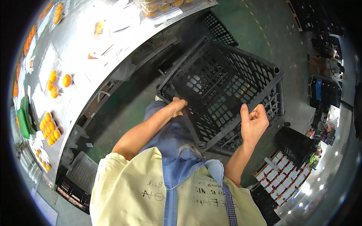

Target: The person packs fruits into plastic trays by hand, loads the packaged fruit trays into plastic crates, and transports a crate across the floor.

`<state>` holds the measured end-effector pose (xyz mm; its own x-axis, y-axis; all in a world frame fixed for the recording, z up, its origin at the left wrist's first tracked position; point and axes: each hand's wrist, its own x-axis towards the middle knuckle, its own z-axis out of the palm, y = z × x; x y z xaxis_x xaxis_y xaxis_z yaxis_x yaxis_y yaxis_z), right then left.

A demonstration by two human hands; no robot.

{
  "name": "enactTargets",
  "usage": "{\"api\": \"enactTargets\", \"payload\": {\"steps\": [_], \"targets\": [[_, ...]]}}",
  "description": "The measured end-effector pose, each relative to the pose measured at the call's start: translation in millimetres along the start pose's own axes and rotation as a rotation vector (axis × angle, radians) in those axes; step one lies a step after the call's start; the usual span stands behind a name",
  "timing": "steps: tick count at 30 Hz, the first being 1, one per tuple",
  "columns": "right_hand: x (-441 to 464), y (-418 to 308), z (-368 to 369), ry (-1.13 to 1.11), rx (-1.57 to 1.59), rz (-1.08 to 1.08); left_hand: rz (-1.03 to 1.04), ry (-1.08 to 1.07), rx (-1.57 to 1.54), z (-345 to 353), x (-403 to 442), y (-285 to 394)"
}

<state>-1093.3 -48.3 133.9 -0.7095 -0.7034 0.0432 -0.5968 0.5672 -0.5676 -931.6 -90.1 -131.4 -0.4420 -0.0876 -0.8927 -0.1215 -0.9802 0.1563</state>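
In the head view, a black plastic crate (188,130) with latticed walls is in front of my body, with its open top towards me. Inside, only the slotted floor and walls show. My left hand (178,107) is closed over the rim on its left side. On the right side, my right hand (254,122) grips the rim with curled fingers, the thumb pointing up. Below this crate, more black lattice (279,100) shows, apparently another crate; the gap between them cannot be made out.
Left of me, a white table (81,84) carries loose oranges (66,80), a clear tray of oranges (49,129) and a green object (23,116). Clear boxes of fruit (151,8) stand at its far end. Another black crate (218,28) is beyond. Stacked white cartons (283,177) stand at right.
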Motion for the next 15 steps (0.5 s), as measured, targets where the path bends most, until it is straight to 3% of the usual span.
{"api": "enactTargets", "payload": {"steps": [7, 15], "targets": [[16.7, -23.5, 39.6, -0.089, -0.098, -0.034, -0.093, -0.151, -0.017, -33.4, 32.1, 20.2], [22.2, -21.6, 65.2, -0.123, -0.175, -0.016, -0.144, -0.164, -0.003, -41.4, 39.0, 34.5]]}}
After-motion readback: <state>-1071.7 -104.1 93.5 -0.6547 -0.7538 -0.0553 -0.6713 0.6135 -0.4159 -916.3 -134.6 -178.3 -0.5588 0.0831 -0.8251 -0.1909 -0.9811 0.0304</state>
